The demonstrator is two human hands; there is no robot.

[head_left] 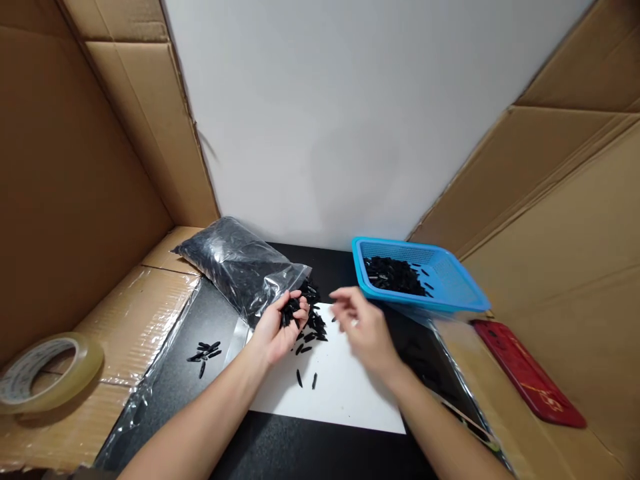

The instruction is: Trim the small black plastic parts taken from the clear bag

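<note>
Two bare hands work over a black bench point(280, 447) walled in by brown cardboard panels point(75, 200), with a white wall point(350, 120) behind. A white sheet point(340, 387) lies on the bench. The left hand point(280, 327) is cupped palm-up, its grip loosely curled around a heap of small black plastic pieces point(293, 310) at the mouth of a clear plastic bag point(235, 263) full of the same pieces. The right hand point(363, 327), blurred, hovers just beside that heap with fingers spread wide, holding nothing that shows. More pieces lie loose on the sheet and bench. A blue basket point(450, 280) holding pieces sits behind the right hand. A tape roll point(47, 373) rests far left, a red case point(530, 373) far right.
</note>
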